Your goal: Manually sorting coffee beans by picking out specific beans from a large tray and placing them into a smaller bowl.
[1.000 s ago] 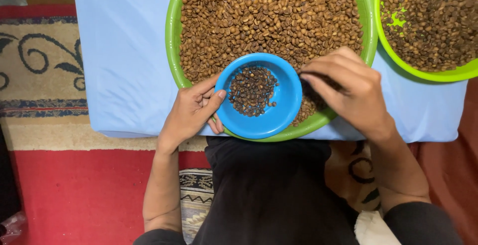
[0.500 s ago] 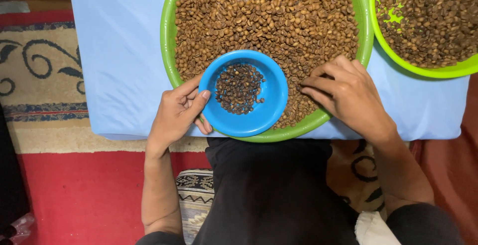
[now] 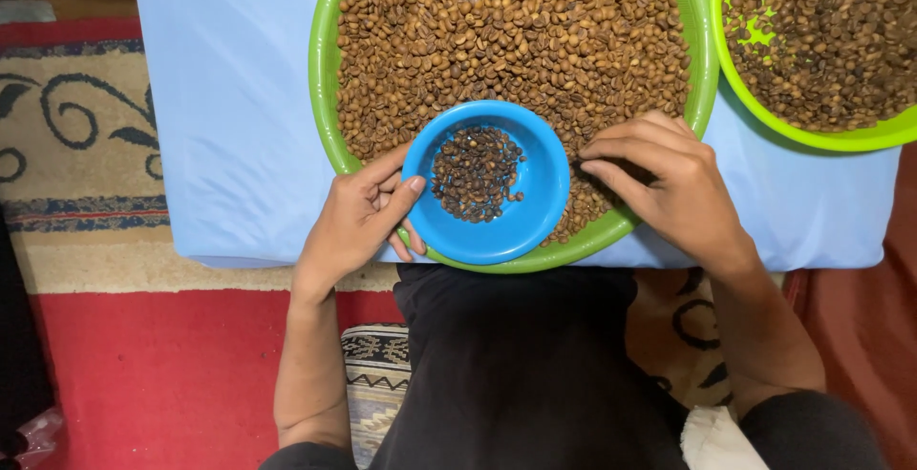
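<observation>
A blue bowl (image 3: 530,217) with a small heap of dark coffee beans (image 3: 475,172) rests on the near rim of a big green tray (image 3: 323,121). The tray is filled with light brown coffee beans (image 3: 516,31). My left hand (image 3: 361,217) grips the bowl's left edge, thumb on the rim. My right hand (image 3: 669,183) lies on the beans just right of the bowl, fingertips pinched together and pointing left; whether a bean is between them is hidden.
A second green tray (image 3: 831,140) with darker beans sits at the top right. Both trays stand on a low table covered in pale blue cloth (image 3: 229,117). A red and beige patterned rug (image 3: 105,241) lies to the left; my dark-clothed lap is below.
The view has shifted slightly; the bowl and left hand keep their hold. My right hand has stayed on the beans beside the bowl, its fingers drawn a little closer together.
</observation>
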